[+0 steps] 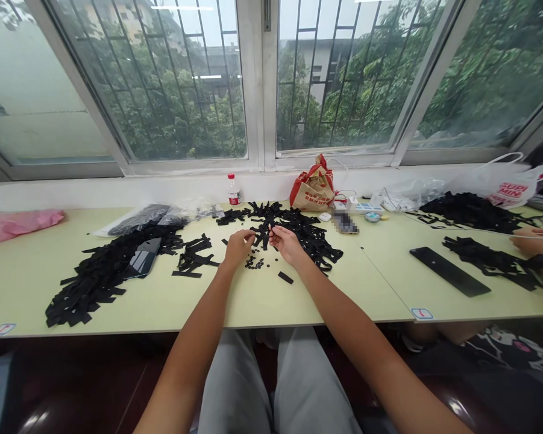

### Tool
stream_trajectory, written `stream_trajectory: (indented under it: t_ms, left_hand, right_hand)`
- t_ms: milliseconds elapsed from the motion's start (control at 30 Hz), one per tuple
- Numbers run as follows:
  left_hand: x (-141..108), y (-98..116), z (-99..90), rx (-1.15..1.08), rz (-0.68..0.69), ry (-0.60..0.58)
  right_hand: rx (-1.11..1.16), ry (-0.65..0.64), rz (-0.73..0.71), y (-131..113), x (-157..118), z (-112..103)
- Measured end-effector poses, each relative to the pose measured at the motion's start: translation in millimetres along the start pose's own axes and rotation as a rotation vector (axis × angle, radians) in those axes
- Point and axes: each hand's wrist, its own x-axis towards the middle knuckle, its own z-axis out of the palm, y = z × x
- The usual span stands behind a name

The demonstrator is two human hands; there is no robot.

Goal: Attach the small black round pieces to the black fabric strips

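Observation:
Both hands are raised a little above the middle of the table, fingertips close together but apart. My left hand (239,247) is closed in a pinch; a small dark piece seems to show at its fingertips, too small to name. My right hand (285,242) also pinches, and what it holds is hard to make out against the black strips behind it. Small black rings (254,263) lie scattered on the table between my wrists. One short black strip (285,278) lies by my right forearm. A heap of black strips (314,238) spreads behind and right of my hands.
A long pile of black strips (94,277) with a phone (144,258) on it lies left. Behind stand a red-capped bottle (234,191) and a paper bag (314,190). At right are a black slab (449,271) and another person's hand (536,241).

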Motion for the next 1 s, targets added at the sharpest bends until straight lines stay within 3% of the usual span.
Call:
stream_trajectory:
  t_ms: [167, 333, 400, 533, 600, 767, 1000]
  left_hand:
    - [1.6, -5.5, -14.9, 0.181, -0.150, 0.316]
    - [-2.3, -3.4, -18.1, 0.371, -0.145, 0.389]
    - [-2.4, -0.5, -15.8, 0.314, -0.099, 0.307]
    - [-1.7, 6.8, -9.6, 0.036, 0.026, -0.076]
    - [-2.1, 10.1, -6.4, -0.016, 0.085, -0.197]
    - [-3.9, 9.3, 3.0, 0.091, 0.148, -0.222]
    - [-5.1, 3.3, 8.8, 0.173, 0.135, -0.297]
  right_hand:
    - [-0.012, 0.001, 0.002, -2.8, -3.0, 2.4]
    - [-0.098, 0.055, 0.012, 0.2, -1.7, 1.8]
    - [-0.146, 0.111, 0.003, 3.3, -0.1, -0.4]
    - [-0.243, 0.168, -0.050, 8.6, 3.1, -5.4]
    - [-0.299, 0.180, -0.089, 10.0, 4.5, -6.7]
    - [-0.386, 0.235, -0.138, 11.6, 6.8, -6.5]
    - [-0.435, 0.190, -0.122, 11.1, 3.7, -4.1]
